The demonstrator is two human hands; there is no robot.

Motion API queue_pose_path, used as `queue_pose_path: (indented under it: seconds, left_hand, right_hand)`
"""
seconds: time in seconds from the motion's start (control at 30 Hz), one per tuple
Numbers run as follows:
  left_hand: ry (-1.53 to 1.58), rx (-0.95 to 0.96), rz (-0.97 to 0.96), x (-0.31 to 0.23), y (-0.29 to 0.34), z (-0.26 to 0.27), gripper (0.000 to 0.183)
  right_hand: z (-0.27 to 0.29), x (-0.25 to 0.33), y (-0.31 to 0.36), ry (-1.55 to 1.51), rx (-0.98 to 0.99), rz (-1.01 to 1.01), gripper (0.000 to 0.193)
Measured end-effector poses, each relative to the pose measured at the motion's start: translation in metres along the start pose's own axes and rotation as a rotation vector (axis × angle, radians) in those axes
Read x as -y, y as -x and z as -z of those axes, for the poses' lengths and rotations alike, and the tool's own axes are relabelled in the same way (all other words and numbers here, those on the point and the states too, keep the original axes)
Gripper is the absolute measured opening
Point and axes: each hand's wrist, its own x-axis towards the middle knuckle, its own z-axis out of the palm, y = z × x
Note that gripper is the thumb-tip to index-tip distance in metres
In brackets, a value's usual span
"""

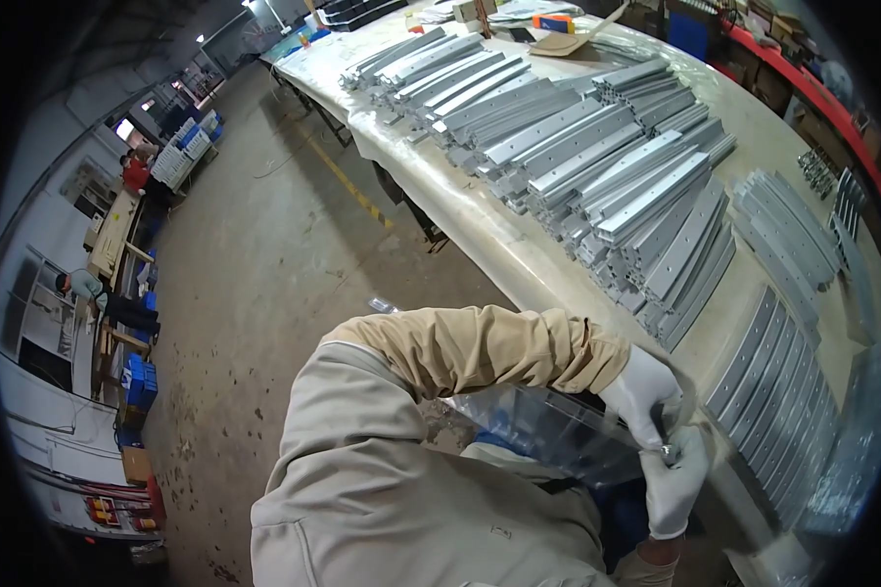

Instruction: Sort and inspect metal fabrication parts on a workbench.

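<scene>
My left hand (642, 393), in a white glove, reaches across from the left with its fingers bent down and closed at a small shiny metal piece (669, 452). My right hand (675, 486), also gloved in white, pinches the same piece from below. The fingers cover most of it, so its exact kind is hidden. Beneath my left forearm lies a long, clear, see-through plastic piece (558, 428), close to my lap; whether a hand touches it I cannot tell. To the right of my hands, flat metal strips with holes (775, 396) lie side by side on the table.
A long covered table (499, 256) carries big stacks of silver metal profiles (597, 147). More curved strips (788, 230) and clear plastic film (857, 440) lie at the right. Cardboard (579, 37) rests at the back. Two people work far left along benches.
</scene>
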Motion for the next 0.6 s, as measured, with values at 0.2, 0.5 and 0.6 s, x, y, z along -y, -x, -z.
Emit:
queue_pose_path:
  seconds: [0.2,0.5,0.6]
  left_hand:
    - [-0.192,0.103,-0.009,-0.004,0.013,0.01,0.043]
    - [-0.132,0.023,0.223,-0.014,0.021,0.004,0.037]
    - [-0.198,0.063,0.227,-0.021,0.02,0.002,0.034]
  right_hand:
    - [0.012,-0.013,-0.008,-0.07,-0.016,0.003,0.033]
    - [0.013,-0.015,-0.004,-0.072,-0.008,-0.065,0.017]
    - [0.017,-0.019,-0.004,-0.107,0.059,-0.063,0.018]
